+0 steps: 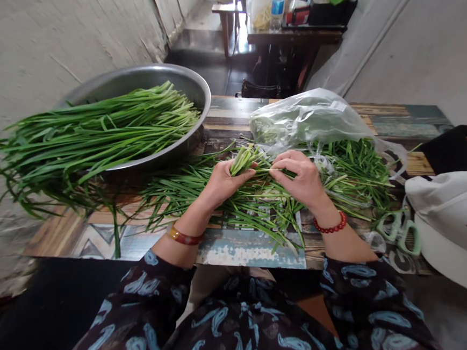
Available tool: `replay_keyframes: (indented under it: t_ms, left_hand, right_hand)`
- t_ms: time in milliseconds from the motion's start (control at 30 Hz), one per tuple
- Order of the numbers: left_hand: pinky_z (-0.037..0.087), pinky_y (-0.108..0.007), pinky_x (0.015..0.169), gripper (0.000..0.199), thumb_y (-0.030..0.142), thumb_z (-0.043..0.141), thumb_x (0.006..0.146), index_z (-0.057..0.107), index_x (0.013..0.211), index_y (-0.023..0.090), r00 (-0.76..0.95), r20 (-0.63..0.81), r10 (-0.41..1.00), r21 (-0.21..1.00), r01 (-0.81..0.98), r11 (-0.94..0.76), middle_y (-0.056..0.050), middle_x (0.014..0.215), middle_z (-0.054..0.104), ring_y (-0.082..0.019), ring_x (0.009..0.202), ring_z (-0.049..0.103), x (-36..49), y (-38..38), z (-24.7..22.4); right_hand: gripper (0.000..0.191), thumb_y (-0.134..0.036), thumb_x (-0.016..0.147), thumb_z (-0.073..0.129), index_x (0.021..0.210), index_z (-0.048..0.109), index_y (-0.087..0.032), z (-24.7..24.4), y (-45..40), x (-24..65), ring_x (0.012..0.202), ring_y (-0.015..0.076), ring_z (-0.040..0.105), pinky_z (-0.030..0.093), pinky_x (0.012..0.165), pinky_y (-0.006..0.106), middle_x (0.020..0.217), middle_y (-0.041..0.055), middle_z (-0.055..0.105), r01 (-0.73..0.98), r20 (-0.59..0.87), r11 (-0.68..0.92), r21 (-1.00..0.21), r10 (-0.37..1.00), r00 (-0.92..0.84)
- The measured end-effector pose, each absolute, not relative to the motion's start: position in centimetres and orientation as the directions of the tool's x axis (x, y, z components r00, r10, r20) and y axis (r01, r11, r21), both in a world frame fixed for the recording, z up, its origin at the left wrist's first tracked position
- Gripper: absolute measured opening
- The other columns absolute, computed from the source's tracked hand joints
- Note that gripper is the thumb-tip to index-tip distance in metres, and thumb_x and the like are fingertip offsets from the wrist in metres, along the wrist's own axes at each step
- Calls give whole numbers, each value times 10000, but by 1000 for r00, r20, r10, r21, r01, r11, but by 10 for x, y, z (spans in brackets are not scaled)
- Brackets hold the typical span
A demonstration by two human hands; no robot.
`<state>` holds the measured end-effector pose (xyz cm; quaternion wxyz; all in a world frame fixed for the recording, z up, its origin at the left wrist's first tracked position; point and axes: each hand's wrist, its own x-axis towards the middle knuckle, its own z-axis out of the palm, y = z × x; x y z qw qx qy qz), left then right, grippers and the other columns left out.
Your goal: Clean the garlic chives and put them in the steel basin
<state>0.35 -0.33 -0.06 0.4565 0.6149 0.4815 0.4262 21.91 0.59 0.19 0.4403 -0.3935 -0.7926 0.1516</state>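
Note:
My left hand (223, 184) is closed around a small bunch of garlic chives (245, 160), their pale cut ends pointing up and away from me. Just to its right, my right hand (300, 179) pinches a thin pale stalk (264, 170) between thumb and fingertips, close to the bunch. Loose chives (184, 184) lie spread over the patterned wooden table (247, 249) under and around both hands. A large metal basin (201, 94) at the left holds a big heap of chives (112, 119), whose leaves hang over its rim.
Behind my right hand lies a clear plastic bag (311, 113), with more chives (355, 163) at its mouth. Pale green-handled scissors (408, 237) and a white cap (449, 213) are at the right. Beyond stands another table (297, 35) with a water bottle (277, 8).

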Motion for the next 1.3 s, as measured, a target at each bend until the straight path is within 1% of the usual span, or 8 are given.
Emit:
replay_keyframes:
  t_ms: [200, 400, 467, 533, 667, 867, 1067, 1300]
  left_hand:
    - [411, -243, 650, 281, 393, 747, 769, 700, 727, 119, 305, 132, 943, 934, 282, -221, 6, 688, 621, -119, 654, 519, 2, -1, -4]
    - [391, -236, 620, 296, 406, 734, 750, 626, 668, 143, 83, 91, 992, 966, 236, -108, 31, 629, 545, -105, 617, 466, 3, -1, -4]
    - [418, -240, 638, 279, 412, 742, 731, 656, 711, 147, 31, 69, 997, 980, 186, -74, 23, 657, 580, -113, 632, 493, 4, -1, -3]
    - [440, -243, 669, 262, 401, 749, 718, 677, 743, 150, 7, 60, 998, 989, 138, -60, 11, 698, 617, -122, 663, 528, 4, -1, -1]
    - [471, -253, 720, 250, 388, 742, 742, 689, 736, 144, 55, 56, 997, 997, 58, -59, -10, 717, 656, -135, 704, 586, 4, -2, 2]
    - [463, -244, 612, 249, 375, 721, 785, 624, 727, 153, 93, 69, 993, 996, -55, -64, 4, 636, 619, -113, 583, 565, 6, -1, 2]
    - [318, -215, 490, 229, 343, 746, 750, 618, 764, 153, -8, 105, 994, 994, -9, -105, 66, 547, 472, -67, 489, 389, 6, 2, -4]
    - [313, -227, 509, 268, 382, 785, 702, 685, 762, 141, -41, 77, 996, 997, 16, -76, 48, 573, 498, -72, 524, 383, 6, -1, 0]
  right_hand:
    - [144, -310, 895, 658, 787, 729, -245, 1, 2, 213, 858, 202, 687, 543, 823, 373, 886, 47, 747, 396, 589, 638, -660, 767, -254]
    - [251, -366, 979, 534, 991, 738, -219, -1, 8, 225, 859, 192, 702, 555, 804, 352, 953, 58, 751, 398, 502, 459, -794, 865, 4]
    - [237, -349, 976, 538, 1000, 737, -223, -2, 7, 223, 855, 192, 708, 563, 801, 351, 947, 55, 757, 413, 500, 482, -773, 863, -73]
    - [229, -311, 981, 525, 1031, 732, -227, -4, 4, 216, 913, 195, 716, 570, 846, 354, 984, 54, 766, 402, 499, 554, -729, 832, -243]
    - [298, -238, 989, 472, 1199, 680, -202, -14, 2, 209, 1097, 226, 683, 541, 982, 401, 1182, 93, 740, 452, 466, 672, -586, 736, -491]
    - [350, -172, 975, 416, 1181, 695, -125, -29, 17, 234, 1079, 305, 662, 501, 979, 477, 1180, 175, 734, 808, 369, 468, -357, 866, -338]
    - [302, -222, 984, 459, 1096, 736, -173, -24, 19, 240, 1016, 267, 664, 497, 949, 424, 1095, 124, 746, 773, 394, 487, -406, 857, -333]
    - [143, -257, 896, 641, 976, 746, -203, -26, 17, 237, 1006, 282, 620, 473, 934, 439, 1024, 107, 711, 808, 335, 460, -367, 876, -347]
